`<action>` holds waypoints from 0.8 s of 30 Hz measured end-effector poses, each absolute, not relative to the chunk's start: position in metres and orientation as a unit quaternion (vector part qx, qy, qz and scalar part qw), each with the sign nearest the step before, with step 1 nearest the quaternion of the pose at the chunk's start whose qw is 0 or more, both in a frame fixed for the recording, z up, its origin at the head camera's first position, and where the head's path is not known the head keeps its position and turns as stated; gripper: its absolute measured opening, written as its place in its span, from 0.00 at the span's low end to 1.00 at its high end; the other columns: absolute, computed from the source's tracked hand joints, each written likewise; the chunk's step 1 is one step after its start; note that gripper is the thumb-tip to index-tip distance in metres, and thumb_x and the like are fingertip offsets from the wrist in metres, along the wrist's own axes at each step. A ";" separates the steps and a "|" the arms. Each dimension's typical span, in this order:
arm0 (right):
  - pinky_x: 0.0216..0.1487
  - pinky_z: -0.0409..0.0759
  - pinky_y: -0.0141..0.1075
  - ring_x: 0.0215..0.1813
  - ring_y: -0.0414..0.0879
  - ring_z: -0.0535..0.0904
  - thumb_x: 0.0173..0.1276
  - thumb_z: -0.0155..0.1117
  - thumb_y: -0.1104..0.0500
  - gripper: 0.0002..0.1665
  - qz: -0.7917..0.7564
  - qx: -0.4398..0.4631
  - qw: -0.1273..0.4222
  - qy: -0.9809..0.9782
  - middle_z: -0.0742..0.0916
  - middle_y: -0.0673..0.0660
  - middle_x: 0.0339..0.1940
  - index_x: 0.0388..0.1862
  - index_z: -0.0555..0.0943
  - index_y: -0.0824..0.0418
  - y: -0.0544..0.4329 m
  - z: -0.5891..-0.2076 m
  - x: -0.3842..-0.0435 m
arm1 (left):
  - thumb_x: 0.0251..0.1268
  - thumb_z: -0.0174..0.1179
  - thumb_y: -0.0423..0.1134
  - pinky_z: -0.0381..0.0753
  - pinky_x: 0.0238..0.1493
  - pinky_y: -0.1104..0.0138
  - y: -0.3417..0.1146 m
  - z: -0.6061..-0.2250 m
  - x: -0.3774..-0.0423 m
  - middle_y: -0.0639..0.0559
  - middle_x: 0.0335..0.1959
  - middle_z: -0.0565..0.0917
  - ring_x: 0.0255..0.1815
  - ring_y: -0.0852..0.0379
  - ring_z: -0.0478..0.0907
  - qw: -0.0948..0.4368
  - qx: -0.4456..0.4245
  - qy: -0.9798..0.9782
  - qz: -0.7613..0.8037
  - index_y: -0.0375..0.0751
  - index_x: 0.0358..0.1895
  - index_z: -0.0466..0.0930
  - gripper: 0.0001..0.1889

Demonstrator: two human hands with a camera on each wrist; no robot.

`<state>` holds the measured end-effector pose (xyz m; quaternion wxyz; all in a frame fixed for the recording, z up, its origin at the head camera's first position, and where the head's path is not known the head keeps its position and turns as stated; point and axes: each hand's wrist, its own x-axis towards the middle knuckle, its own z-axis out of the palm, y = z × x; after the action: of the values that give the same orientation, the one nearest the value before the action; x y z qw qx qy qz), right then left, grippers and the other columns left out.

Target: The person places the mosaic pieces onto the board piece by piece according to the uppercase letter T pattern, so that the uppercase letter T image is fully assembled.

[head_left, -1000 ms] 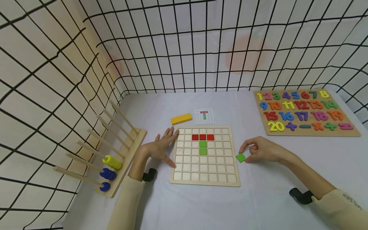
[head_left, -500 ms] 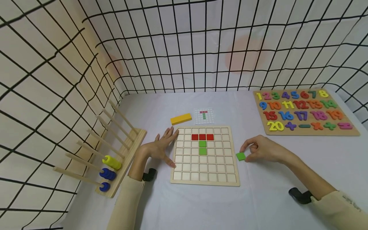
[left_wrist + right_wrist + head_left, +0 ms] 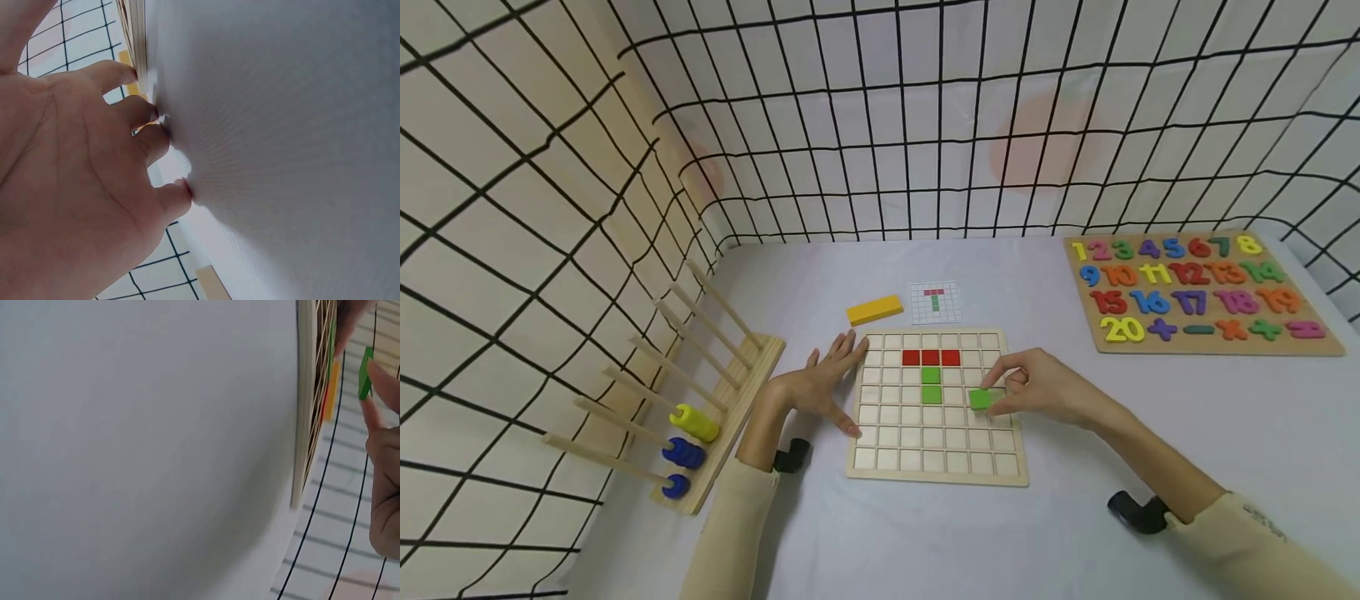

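A wooden grid board (image 3: 910,460) lies flat on the white cloth. Three red tiles (image 3: 930,357) sit side by side in one row of it, with two green tiles (image 3: 931,385) below the middle one. Over the board's right part, my right hand (image 3: 1037,387) pinches another green tile (image 3: 981,399) between thumb and index finger; the right wrist view shows this tile (image 3: 365,374) held above the board's surface. My left hand (image 3: 816,387) rests with fingers spread at the board's left edge, its thumb and index finger touching the frame. The left palm (image 3: 81,175) fills much of the left wrist view.
Behind the board lie a yellow block (image 3: 875,310) and a small pattern card (image 3: 935,302). A wooden peg stand (image 3: 748,367) with yellow and blue rings is on the left. At the right back lies a number puzzle board (image 3: 1210,292). Black wire mesh (image 3: 925,133) encloses the table.
My right hand has moved left with the green tile, from beside the board's right edge to over its right columns. My left hand has stayed in place.
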<state>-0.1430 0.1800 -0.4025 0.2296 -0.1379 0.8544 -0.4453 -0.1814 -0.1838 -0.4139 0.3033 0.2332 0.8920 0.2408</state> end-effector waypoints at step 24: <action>0.21 0.53 0.28 0.16 0.40 0.59 0.52 0.83 0.65 0.15 -0.399 -0.115 0.230 0.880 0.67 0.47 0.11 0.37 0.86 0.62 0.107 -0.412 -0.137 | 0.43 0.85 0.50 0.20 0.84 0.42 -0.183 -0.414 -0.182 0.46 0.85 0.21 0.86 0.48 0.18 0.305 0.231 0.892 0.241 0.49 0.85 0.29 0.76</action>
<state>-0.1368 0.1071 -0.4117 0.2304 -0.1154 0.8798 -0.3994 -0.1817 -0.1827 -0.4136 0.3048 0.2311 0.8919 0.2412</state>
